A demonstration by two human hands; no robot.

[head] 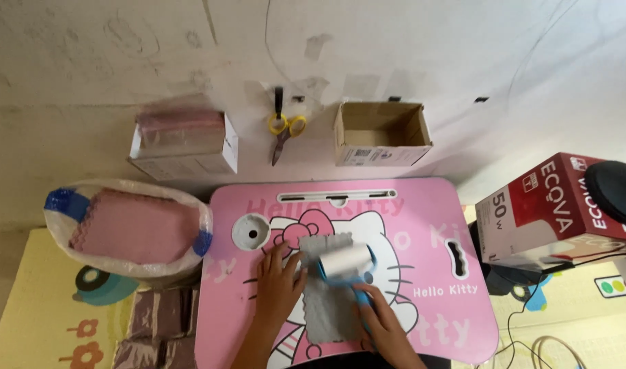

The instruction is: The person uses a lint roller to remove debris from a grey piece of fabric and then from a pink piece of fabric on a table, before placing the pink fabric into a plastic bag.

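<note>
Grey cloth, a small rectangle with wavy edges, lies flat at the middle of the pink counter. A lint roller with a white drum and blue handle rests on the cloth's upper part, so most of the cloth below it looks still to be rolled. Left hand, fingers spread, presses the cloth's left edge. Right hand is curled round the roller's handle. Beyond the counter sit scissors between two open boxes.
</note>
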